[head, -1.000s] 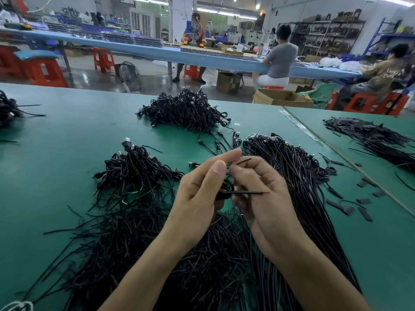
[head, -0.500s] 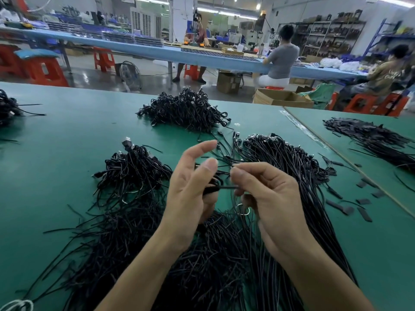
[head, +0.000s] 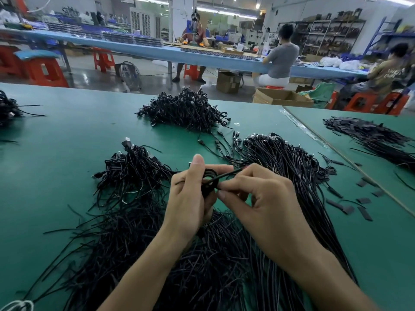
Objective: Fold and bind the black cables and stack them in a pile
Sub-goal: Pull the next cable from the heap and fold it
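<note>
Over green surface (head: pixel 56 142), at centre: clamps small coiled cable (head: pixel 207 180) in left grip (head: pixel 188 198); pinches thin tie (head: pixel 226 175) across the coil with right grip (head: pixel 265 203). Looks light, soft, springy; probably uncoils if slackened. Best to hold across coil's middle, tie end at fingertips. Bound pile (head: pixel 134 167) just left, loose cables (head: pixel 280 162) right.
</note>
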`<state>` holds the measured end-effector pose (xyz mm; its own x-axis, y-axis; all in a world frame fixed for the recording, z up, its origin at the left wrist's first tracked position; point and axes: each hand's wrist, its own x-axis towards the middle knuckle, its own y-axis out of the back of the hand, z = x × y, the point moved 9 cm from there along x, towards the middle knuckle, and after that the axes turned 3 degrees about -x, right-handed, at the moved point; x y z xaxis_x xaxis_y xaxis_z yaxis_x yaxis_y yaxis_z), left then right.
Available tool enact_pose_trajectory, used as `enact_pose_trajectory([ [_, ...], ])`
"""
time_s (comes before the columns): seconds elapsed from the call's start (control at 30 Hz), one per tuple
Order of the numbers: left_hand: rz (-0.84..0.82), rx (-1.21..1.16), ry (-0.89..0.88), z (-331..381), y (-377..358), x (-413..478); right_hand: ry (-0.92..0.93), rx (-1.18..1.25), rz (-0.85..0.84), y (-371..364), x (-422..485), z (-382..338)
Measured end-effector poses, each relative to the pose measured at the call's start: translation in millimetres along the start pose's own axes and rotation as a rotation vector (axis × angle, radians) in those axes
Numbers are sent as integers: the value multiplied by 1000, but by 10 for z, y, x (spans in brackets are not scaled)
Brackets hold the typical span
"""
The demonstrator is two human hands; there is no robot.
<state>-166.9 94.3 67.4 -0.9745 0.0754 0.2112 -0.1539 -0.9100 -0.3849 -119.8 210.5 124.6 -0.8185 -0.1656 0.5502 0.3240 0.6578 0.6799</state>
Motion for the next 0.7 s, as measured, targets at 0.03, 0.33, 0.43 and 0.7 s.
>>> enact_pose_trajectory([
  [0.03,5,-6,10,-15,5,-3,19,-28,51,35,-15,-29],
  [0.33,-18,66,97,-148,58,20,401,-452,-14,-131,-113,-475],
  [0.43,-184,97,215,-268,-34,-32,502,-557,-153,-183,-108,-594],
  [0.7,-324,123,526,-508,-104,-188,332,-430,-385,-183,-41,-489],
])
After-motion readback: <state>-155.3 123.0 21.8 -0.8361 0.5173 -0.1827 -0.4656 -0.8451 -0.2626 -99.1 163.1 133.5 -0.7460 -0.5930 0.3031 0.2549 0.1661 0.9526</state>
